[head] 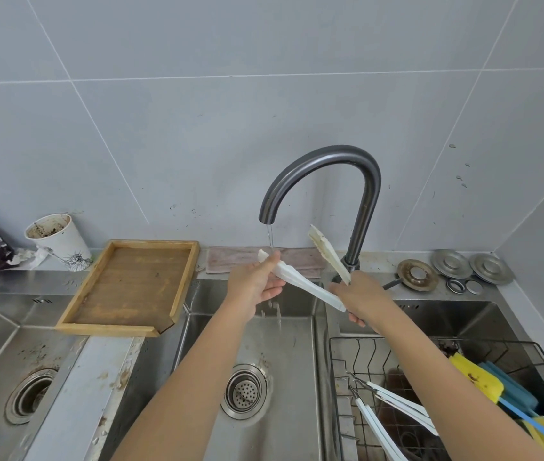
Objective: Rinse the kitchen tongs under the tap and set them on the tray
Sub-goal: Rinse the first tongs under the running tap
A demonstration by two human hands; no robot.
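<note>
Under the running tap point(324, 181), over the middle sink point(284, 354), white tongs point(304, 284) were spread in a V, one arm soiled brown at its tip. Right hand point(360, 297) gripped the hinge end; left hand point(257, 284) pinched the wet arm near its tip in the stream. One wooden tray point(127, 287) sat left, holding nothing. Second pair of tongs point(393, 414) lay in the wire rack point(340, 387) near right, beside sponges point(476, 377). Three metal discs point(450, 262) far right, one stained cup point(58, 241) far left.

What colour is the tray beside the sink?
Brown wood; the tray shows in the head view.
</note>
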